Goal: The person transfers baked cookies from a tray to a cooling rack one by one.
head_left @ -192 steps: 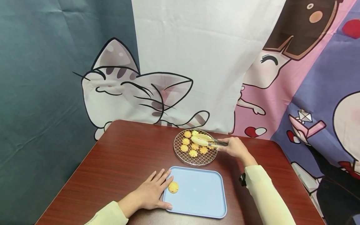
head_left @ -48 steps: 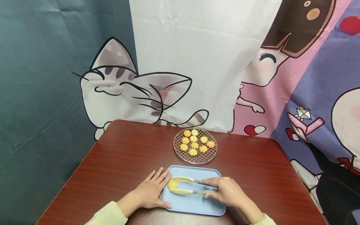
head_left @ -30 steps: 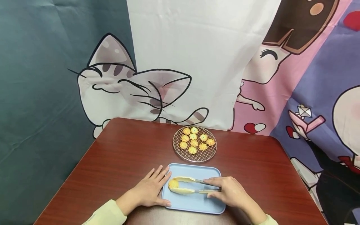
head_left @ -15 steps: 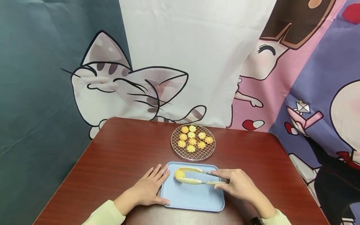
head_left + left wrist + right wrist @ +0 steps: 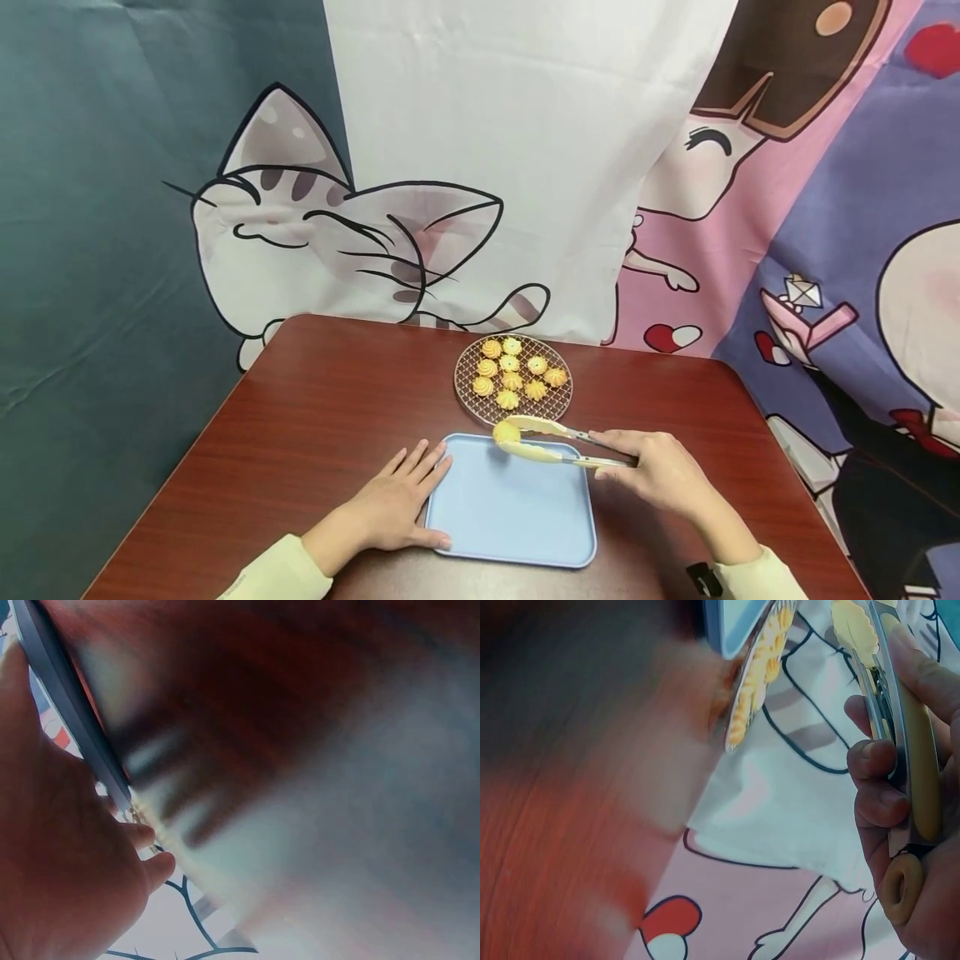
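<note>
My right hand (image 5: 663,471) grips a pair of tongs (image 5: 536,452) with cream-coloured scalloped tips and metal arms. Between the tips is a round golden cookie (image 5: 507,433), raised over the far edge of the light blue tray (image 5: 513,517), close to the rack. In the right wrist view the fingers wrap around the tongs' handle (image 5: 915,750). My left hand (image 5: 393,504) rests with spread, straight fingers at the tray's left edge. In the left wrist view that hand (image 5: 67,840) lies along the tray's side (image 5: 71,697).
Beyond the tray stands a round wire rack (image 5: 551,407) bearing several piped cookies (image 5: 512,381). Both rest on a dark red-brown wooden table (image 5: 337,400). A cartoon-printed cloth (image 5: 450,125) hangs directly behind the table's far edge.
Earlier the tongs were over the rack and the cookie lay on the tray. The tongs then took hold of it; it has risen rightward and away toward the rack. The left hand stayed put.
</note>
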Action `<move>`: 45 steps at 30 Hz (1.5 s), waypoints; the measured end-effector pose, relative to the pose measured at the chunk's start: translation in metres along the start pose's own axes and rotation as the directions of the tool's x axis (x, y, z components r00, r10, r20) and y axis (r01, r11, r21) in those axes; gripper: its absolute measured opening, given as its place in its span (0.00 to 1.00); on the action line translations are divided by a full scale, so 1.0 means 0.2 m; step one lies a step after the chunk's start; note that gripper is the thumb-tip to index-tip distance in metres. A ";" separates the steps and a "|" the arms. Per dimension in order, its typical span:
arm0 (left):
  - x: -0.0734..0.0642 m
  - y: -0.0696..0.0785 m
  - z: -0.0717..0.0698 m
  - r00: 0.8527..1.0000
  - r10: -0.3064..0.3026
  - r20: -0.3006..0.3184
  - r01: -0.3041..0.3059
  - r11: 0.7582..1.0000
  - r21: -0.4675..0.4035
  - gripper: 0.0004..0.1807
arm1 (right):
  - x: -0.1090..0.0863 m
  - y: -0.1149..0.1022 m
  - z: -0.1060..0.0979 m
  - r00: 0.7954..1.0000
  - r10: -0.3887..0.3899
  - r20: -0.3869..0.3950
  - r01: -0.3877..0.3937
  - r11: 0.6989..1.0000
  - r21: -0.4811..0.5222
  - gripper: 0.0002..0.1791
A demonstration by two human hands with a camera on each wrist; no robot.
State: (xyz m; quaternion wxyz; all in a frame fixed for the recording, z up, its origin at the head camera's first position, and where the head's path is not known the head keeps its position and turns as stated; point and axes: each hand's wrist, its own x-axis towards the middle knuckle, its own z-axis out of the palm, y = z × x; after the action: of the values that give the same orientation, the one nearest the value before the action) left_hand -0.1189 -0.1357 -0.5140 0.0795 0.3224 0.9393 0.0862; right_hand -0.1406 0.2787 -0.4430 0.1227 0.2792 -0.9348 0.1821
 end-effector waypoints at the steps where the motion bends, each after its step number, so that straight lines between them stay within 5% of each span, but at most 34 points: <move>1: 0.00 0.00 0.00 1.000 0.001 0.000 -0.001 1.000 0.001 0.62 | 0.00 0.01 -0.01 1.000 0.004 -0.004 -0.004 1.000 -0.003 0.30; 13: 0.00 0.00 0.00 1.000 0.003 0.003 -0.003 1.000 0.001 0.62 | 0.04 0.15 -0.03 0.994 0.106 0.029 -0.106 0.994 -0.010 0.30; 25: 0.00 0.00 0.00 1.000 0.000 -0.009 0.000 1.000 0.006 0.62 | 0.10 0.25 -0.01 0.993 0.106 0.047 -0.105 0.994 -0.008 0.29; 32: 0.00 0.01 0.00 1.000 -0.001 -0.001 0.001 1.000 0.012 0.62 | 0.11 0.29 0.01 0.979 0.176 0.102 -0.178 0.984 0.005 0.29; 45: 0.00 0.02 -0.02 1.000 -0.004 0.012 0.004 1.000 0.001 0.61 | 0.15 0.31 0.01 0.968 0.191 0.162 -0.195 0.981 0.011 0.28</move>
State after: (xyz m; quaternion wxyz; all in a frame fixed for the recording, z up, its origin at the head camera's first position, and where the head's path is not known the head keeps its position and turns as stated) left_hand -0.1173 -0.1338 -0.5101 0.0852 0.3209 0.9395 0.0837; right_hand -0.2000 0.3124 -0.4518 0.0251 0.2021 -0.9618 0.1827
